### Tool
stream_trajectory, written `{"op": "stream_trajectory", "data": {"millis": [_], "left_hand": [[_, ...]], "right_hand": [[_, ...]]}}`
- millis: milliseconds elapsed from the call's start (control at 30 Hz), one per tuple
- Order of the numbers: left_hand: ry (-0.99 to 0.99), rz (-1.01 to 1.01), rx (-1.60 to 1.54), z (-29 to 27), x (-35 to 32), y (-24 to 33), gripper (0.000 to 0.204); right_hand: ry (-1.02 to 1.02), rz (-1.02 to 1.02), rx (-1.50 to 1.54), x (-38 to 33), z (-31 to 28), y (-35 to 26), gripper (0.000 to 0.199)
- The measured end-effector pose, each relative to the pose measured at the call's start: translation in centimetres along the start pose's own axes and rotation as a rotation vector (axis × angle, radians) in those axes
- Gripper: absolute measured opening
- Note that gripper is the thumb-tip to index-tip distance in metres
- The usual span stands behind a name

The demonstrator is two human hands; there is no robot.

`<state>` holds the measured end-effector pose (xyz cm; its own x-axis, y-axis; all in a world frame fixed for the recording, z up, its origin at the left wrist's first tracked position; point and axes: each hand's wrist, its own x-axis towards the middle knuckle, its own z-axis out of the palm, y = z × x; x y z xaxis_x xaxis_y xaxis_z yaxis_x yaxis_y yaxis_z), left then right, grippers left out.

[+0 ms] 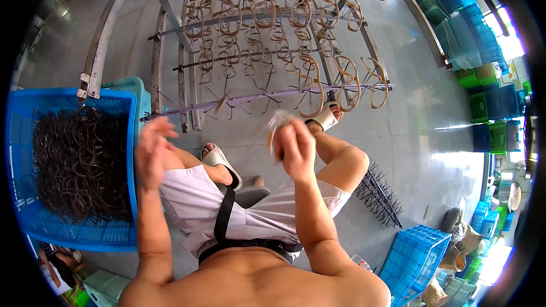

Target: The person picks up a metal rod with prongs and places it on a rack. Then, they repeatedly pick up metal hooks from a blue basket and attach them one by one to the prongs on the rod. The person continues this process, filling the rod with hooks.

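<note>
1. Below the rack (273, 40), you sat with your knees up and both hands raised between your lap and its lowest rail.
2. Your right hand (294, 146) was closed around a pale, blurred frame (277, 122). Motion blur hid its exact outline, so I could not tell how its long axis lay.
3. That frame sat just under the rack's lowest rail, which ran left to right above your hands and carried empty pegs there. Your right hand was clearly the nearer one to those pegs.
4. Your left hand (151, 150) was open, fingers loosely spread and holding nothing that I could see. It hung lower left of the rack, right beside the wall of the blue crate (68, 233).
5. The crate stood left of the rack and was heaped with dark frames (79, 165), so your left hand was the nearer one to that heap.
6. Tan frames (347, 82) already hung in rows on the rack's upper rails and along the right end of the lower ones.
7. Right of the rack and lower, a spiked panel (380, 193) lay on the floor, with another blue crate (412, 261) beyond it.
</note>
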<state>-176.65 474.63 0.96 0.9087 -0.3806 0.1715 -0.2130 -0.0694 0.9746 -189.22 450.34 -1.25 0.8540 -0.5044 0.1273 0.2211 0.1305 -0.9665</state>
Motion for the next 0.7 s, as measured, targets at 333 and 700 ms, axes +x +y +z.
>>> {"op": "stream_trajectory", "data": {"millis": [333,700], "left_hand": [[0.167,-0.718,1.295,-19.7,-2.0,-13.8,0.050],[0.239,-0.643,0.818,-21.3,-3.0,-15.0,0.038]], "right_hand": [[0.443,-0.041,-0.138,4.1,2.1,6.6,0.023],[0.397,0.008,0.152,3.9,3.1,5.8,0.023]]}}
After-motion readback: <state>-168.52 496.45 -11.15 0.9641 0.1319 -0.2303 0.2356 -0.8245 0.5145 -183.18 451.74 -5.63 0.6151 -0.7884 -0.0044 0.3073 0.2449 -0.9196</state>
